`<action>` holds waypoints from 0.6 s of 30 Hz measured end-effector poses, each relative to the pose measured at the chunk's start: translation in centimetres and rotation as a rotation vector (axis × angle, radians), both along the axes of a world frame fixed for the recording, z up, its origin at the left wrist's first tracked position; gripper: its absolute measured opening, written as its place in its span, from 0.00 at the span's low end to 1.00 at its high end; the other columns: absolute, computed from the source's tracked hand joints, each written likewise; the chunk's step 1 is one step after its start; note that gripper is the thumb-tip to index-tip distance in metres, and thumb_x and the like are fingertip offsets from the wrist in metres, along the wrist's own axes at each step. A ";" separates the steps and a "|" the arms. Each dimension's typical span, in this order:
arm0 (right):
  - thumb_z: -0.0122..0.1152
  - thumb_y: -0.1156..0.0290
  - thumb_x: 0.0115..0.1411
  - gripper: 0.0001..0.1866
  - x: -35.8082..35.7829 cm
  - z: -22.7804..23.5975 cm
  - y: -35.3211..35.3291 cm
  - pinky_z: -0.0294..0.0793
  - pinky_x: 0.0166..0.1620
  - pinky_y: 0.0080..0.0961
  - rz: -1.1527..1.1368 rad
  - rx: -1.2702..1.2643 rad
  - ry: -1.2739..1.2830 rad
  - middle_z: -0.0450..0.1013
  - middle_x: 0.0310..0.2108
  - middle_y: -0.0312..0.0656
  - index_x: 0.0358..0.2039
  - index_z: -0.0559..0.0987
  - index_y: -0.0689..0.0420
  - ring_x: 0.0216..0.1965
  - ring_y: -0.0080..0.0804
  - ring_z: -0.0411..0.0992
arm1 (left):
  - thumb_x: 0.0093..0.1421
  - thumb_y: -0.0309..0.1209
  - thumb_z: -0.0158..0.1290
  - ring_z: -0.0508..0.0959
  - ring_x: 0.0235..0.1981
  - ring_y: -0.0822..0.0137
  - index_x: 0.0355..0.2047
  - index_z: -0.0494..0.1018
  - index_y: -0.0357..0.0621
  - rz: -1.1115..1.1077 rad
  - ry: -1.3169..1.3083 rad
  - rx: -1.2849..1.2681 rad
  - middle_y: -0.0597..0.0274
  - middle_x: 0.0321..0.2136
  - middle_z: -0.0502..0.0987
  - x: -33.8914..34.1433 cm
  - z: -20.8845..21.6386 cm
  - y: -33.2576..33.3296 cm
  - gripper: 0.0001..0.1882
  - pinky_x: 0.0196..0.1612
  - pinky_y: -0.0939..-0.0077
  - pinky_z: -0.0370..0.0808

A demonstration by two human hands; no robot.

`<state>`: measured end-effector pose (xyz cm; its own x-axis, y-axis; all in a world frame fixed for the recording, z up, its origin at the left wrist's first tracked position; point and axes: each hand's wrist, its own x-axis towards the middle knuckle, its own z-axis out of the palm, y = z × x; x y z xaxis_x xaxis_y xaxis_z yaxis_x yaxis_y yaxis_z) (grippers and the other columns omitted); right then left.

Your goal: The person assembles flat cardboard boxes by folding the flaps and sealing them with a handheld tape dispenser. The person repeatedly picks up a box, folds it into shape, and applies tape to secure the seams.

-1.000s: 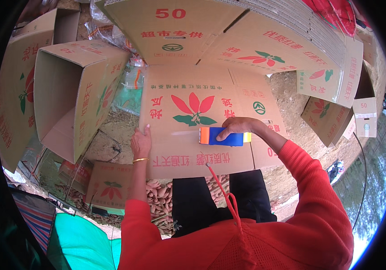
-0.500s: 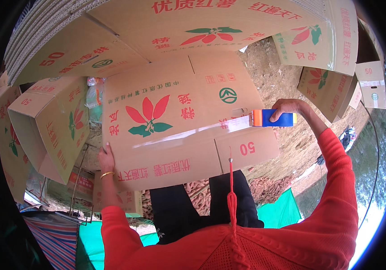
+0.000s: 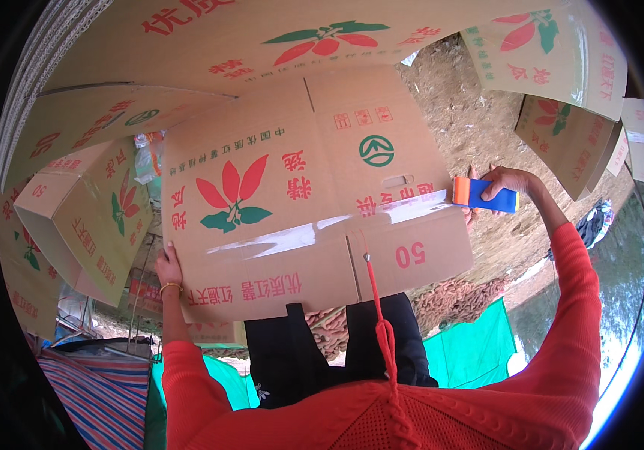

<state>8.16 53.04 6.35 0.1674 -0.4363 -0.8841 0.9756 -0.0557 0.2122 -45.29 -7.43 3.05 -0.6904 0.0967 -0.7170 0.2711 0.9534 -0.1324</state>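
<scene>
A flattened brown cardboard box (image 3: 322, 172) with red and green leaf prints lies across my front. My left hand (image 3: 167, 264), a bracelet at its wrist, grips the box's left edge, thumb on top and the other fingers mostly hidden. A glossy strip of clear tape (image 3: 284, 238) runs along the lower part of the box to its right edge. There my right hand (image 3: 508, 181) is closed around a blue and orange tape dispenser (image 3: 493, 196), its orange end against the edge where the tape ends.
A large stack of flat cardboard (image 3: 149, 64) leans in beyond the box. Folded boxes stand at the left (image 3: 85, 225) and the right (image 3: 562, 139). Sweet potatoes (image 3: 453, 298) lie heaped behind my legs, near a green sheet (image 3: 472, 337). A striped sheet (image 3: 104, 390) covers the lower left.
My right hand has drawn the tape dispenser rightward to the box's right edge, lengthening the tape strip. My left hand still holds the left edge; the view has shifted slightly.
</scene>
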 end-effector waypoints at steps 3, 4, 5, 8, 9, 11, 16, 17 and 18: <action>0.69 0.53 0.39 0.31 0.8 0.1 0.1 0.76 0.34 0.27 0.003 0.039 0.031 0.77 0.29 0.45 0.38 0.78 0.65 0.29 0.34 0.77 | 0.63 0.48 0.42 0.74 0.36 0.35 0.35 0.72 0.29 -0.004 0.010 0.041 0.32 0.31 0.74 0.2 -0.2 -0.6 0.27 0.39 0.52 0.69; 0.69 0.54 0.39 0.30 1.0 -0.1 0.0 0.76 0.34 0.27 0.011 0.043 0.050 0.77 0.29 0.45 0.38 0.78 0.65 0.29 0.34 0.77 | 0.63 0.48 0.42 0.74 0.36 0.35 0.35 0.72 0.28 0.010 0.009 0.057 0.32 0.31 0.74 0.2 -0.2 -0.9 0.28 0.40 0.52 0.69; 0.69 0.54 0.40 0.30 1.3 -0.5 0.1 0.76 0.34 0.27 0.019 0.047 0.070 0.77 0.29 0.46 0.38 0.78 0.65 0.29 0.35 0.77 | 0.63 0.48 0.42 0.74 0.36 0.35 0.34 0.72 0.28 0.024 0.008 0.072 0.32 0.32 0.74 0.2 -0.2 -1.2 0.28 0.40 0.52 0.69; 0.68 0.56 0.41 0.28 2.0 -0.7 0.0 0.77 0.32 0.27 -0.038 0.023 0.052 0.77 0.29 0.46 0.37 0.78 0.65 0.29 0.36 0.77 | 0.63 0.49 0.40 0.74 0.37 0.36 0.36 0.72 0.29 0.005 0.013 0.091 0.32 0.31 0.74 0.3 -0.4 -0.9 0.29 0.41 0.52 0.69; 0.68 0.56 0.42 0.27 2.2 -0.7 -0.1 0.77 0.31 0.27 -0.069 0.005 0.036 0.77 0.29 0.46 0.37 0.78 0.65 0.28 0.36 0.77 | 0.63 0.50 0.40 0.74 0.37 0.36 0.37 0.72 0.30 -0.010 0.018 0.089 0.33 0.30 0.74 0.3 -0.3 -1.0 0.29 0.41 0.52 0.69; 0.66 0.55 0.44 0.26 2.9 -1.1 -0.5 0.73 0.44 0.33 -0.102 -0.015 0.009 0.78 0.29 0.45 0.38 0.78 0.62 0.32 0.36 0.77 | 0.63 0.51 0.38 0.74 0.39 0.37 0.45 0.70 0.35 -0.017 -0.041 -0.054 0.33 0.36 0.74 0.0 -0.1 -0.9 0.28 0.43 0.53 0.69; 0.61 0.48 0.47 0.27 5.8 -2.0 -1.4 0.24 0.64 0.47 -0.027 0.016 0.106 0.78 0.32 0.44 0.39 0.79 0.57 0.41 0.34 0.75 | 0.64 0.51 0.35 0.62 0.57 0.42 0.62 0.55 0.50 -0.293 0.095 -0.218 0.38 0.57 0.59 2.0 -0.1 1.4 0.30 0.55 0.52 0.61; 0.60 0.47 0.47 0.27 6.8 -2.5 -1.6 0.15 0.62 0.47 -0.050 0.007 0.104 0.78 0.34 0.43 0.39 0.79 0.56 0.44 0.34 0.73 | 0.64 0.51 0.36 0.57 0.60 0.43 0.63 0.52 0.52 -0.433 0.124 -0.228 0.40 0.60 0.54 2.9 -0.4 2.1 0.31 0.58 0.51 0.57; 0.60 0.46 0.47 0.28 7.2 -2.7 -1.6 0.11 0.61 0.48 -0.048 0.010 0.112 0.78 0.36 0.43 0.40 0.80 0.56 0.46 0.33 0.72 | 0.64 0.51 0.36 0.52 0.63 0.44 0.65 0.49 0.54 -0.570 0.153 -0.236 0.42 0.63 0.49 4.2 -0.7 3.0 0.32 0.60 0.50 0.53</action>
<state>15.36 51.49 3.67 0.0468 -0.4326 -0.9004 0.9894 -0.1042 0.1015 -41.08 -4.47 2.31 -0.6731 0.3312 -0.6613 0.6892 0.6051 -0.3985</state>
